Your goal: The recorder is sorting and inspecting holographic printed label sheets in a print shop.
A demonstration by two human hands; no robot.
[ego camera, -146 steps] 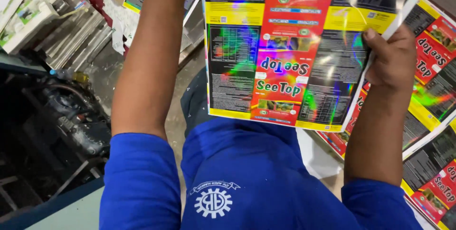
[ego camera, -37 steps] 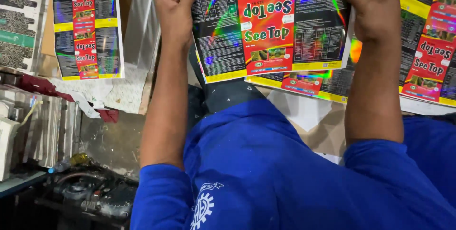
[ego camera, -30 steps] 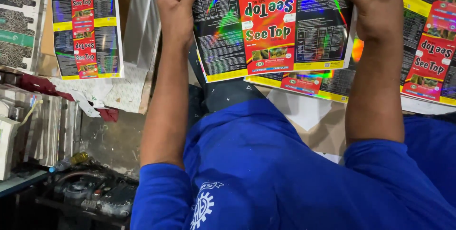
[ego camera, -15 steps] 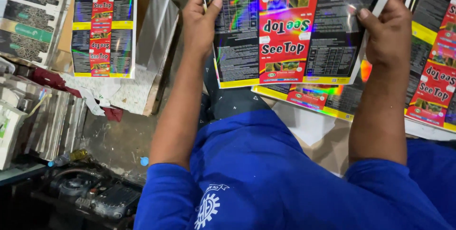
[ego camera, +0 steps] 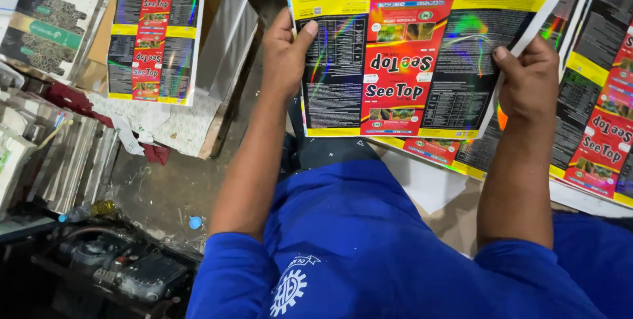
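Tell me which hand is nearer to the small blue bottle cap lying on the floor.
Left. The left hand grips the near edge of the glossy printed sheet, above and just right of the blue cap in the view. The right hand holds the sheet's far edge, much farther away.

Glossy printed label sheets, held and stacked

A held sheet, black, yellow and red with a rainbow sheen, fills the top centre. A like stack lies beneath and to its right. A second stack sits top left, beside green-patterned sheets.
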